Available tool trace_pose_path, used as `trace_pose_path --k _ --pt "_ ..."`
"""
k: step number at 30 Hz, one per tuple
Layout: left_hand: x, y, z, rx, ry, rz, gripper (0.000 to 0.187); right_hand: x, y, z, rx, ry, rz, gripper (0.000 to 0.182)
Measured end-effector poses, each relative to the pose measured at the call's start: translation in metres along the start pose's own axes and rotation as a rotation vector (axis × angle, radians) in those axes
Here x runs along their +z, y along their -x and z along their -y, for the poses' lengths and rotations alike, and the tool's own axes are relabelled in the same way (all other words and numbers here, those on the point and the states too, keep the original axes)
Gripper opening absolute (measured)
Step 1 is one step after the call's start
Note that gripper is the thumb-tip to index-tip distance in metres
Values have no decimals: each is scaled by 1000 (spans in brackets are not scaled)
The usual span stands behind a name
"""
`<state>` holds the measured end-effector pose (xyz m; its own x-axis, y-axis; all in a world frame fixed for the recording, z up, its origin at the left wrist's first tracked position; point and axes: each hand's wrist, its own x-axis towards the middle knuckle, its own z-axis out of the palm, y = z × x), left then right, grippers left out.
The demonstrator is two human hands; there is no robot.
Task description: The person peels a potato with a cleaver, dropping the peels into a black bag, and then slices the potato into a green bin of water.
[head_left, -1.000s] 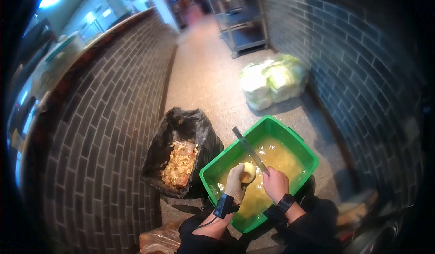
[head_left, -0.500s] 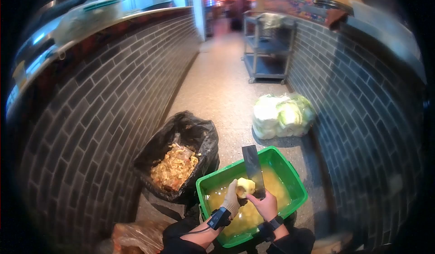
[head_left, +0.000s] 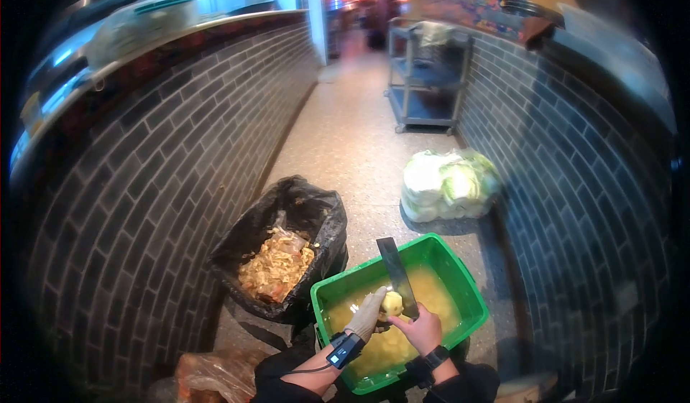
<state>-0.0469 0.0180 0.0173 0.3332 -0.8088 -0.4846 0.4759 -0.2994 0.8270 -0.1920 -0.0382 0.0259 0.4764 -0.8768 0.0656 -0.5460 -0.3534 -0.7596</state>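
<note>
My left hand [head_left: 367, 317], in a pale glove, is closed round a peeled yellow potato [head_left: 392, 303]. My right hand [head_left: 424, 330] grips a long, wide-bladed dark knife [head_left: 396, 272], whose blade points away from me and lies against the potato's right side. My fingers hide the knife's handle. Both hands are over a green tub [head_left: 460, 277] of cloudy yellowish water, with pale pieces under the surface that I cannot make out clearly.
Left of the tub stands a black bag-lined bin [head_left: 327, 212] with peelings [head_left: 277, 270] in it. A plastic bag of cabbages [head_left: 449, 187] rests on the floor ahead, near a wheeled cart [head_left: 428, 80]. Brick walls run along both sides. A clear bag [head_left: 215, 378] lies at lower left.
The knife has tilted a little to the left, its tip slightly lower. My left hand has turned the potato and covers more of it.
</note>
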Motion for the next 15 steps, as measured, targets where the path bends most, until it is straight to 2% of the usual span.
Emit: trace_pose_path --k 2,4,7,15 --pt "0 -2 2 -32 30 1 48 3 2 -6 11 -7 -18 52" --pt "1 -3 5 -66 58 1 45 4 2 -11 -53 154 -4 53" --pt "7 -2 6 -34 97 -120 40 7 2 -12 -109 194 -40 54" --pt "8 1 5 -62 88 -81 40 6 4 -11 -123 186 -41 54"
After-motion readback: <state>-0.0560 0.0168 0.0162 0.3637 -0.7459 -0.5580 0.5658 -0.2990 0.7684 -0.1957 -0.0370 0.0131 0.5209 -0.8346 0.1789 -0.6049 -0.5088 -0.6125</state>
